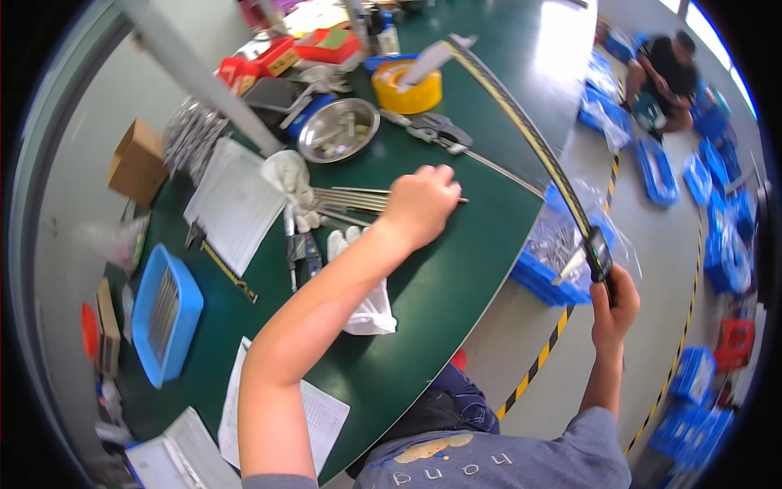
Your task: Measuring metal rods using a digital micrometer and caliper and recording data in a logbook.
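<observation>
My right hand [615, 310] grips a long digital caliper [538, 143] near its dark display unit. The caliper slants up over the table's right edge, with its far end near a roll of yellow tape [407, 85]. On the green table, my left hand [422, 205] is closed over a bundle of thin metal rods [352, 198]; a rod end pokes out to the right of it. How many rods the fingers hold is hidden. Under my left forearm lies a white glove [373, 314], beside a dark micrometer [304, 251]. Another white glove [289, 181] touches the rods' left side.
A metal bowl [338, 130] and another measuring tool [440, 130] lie farther back. Left are papers [240, 204], a smaller caliper [224, 265] and a blue tray [167, 318] of rods. A blue crate [542, 277] of metal parts stands right of the table. A person [668, 77] sits far right.
</observation>
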`<state>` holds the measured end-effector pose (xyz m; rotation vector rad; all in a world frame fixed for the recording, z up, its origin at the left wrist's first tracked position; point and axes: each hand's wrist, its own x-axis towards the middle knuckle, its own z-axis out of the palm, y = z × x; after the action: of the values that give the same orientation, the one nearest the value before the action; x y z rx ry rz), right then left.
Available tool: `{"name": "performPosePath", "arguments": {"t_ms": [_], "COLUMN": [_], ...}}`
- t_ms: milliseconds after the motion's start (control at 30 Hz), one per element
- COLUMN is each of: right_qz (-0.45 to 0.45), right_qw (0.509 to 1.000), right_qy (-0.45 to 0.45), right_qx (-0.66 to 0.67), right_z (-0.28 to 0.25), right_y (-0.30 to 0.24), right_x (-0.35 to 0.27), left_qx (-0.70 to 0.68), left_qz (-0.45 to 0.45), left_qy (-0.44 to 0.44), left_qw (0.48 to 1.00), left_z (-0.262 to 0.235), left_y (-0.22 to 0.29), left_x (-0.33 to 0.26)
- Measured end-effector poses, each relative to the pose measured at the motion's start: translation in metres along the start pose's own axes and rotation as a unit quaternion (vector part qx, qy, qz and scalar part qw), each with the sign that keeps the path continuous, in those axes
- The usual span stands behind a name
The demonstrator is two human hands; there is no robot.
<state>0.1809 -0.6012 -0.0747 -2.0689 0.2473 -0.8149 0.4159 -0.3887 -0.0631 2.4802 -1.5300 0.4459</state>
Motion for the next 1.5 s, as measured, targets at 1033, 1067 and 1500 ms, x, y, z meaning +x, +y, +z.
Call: {"name": "performPosePath", "arguments": {"t_ms": [1033, 1067, 1500], "right_qz": [-0.358, -0.364, -0.392], "right_qw": [0.837, 0.830, 0.819], "right_qy": [-0.413, -0.420, -0.419], "right_qx": [0.038, 0.036, 0.010], "right_z": [0.140, 0.142, 0.134], "right_y": [-0.153, -0.155, -0.162], "right_x": [-0.030, -0.032, -0.043], "left_qx": [-0.481, -0.476, -0.501], "left_qz": [-0.489, -0.483, -0.466], "left_qy": [0.626, 0.634, 0.648], "left_qw": [0.371, 0.370, 0.333], "left_z": [-0.174, -0.173, -0.172], "left_y": [0.127, 0.129, 0.142], "left_x": [-0.327, -0.331, -0.346]}}
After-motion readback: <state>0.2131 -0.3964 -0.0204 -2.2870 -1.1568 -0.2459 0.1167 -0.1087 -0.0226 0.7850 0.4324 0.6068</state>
